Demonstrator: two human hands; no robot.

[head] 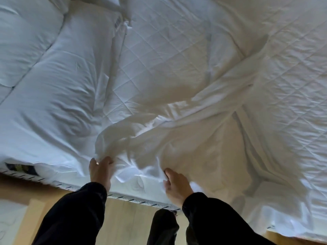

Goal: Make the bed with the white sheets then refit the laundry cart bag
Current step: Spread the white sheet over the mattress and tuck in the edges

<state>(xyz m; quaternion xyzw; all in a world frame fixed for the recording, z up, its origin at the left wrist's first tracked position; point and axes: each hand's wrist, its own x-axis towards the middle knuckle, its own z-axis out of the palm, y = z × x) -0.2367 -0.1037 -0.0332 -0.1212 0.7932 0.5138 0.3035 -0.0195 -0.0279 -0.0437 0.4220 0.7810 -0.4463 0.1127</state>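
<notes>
A crumpled white sheet (203, 138) lies bunched across the bed's quilted mattress pad (159, 55). My left hand (100, 169) grips a gathered fold of the sheet at the near edge of the mattress. My right hand (175, 186) pinches the sheet's edge a little to the right, thumb on top. Both arms are in dark sleeves. The laundry cart is out of sight.
White pillows (53, 82) lie along the left side of the bed, with more at the top left. The mattress edge with striped piping (138, 201) runs across the lower frame. Wooden floor (127, 223) is below, with my dark trouser leg (164, 227) near the bed.
</notes>
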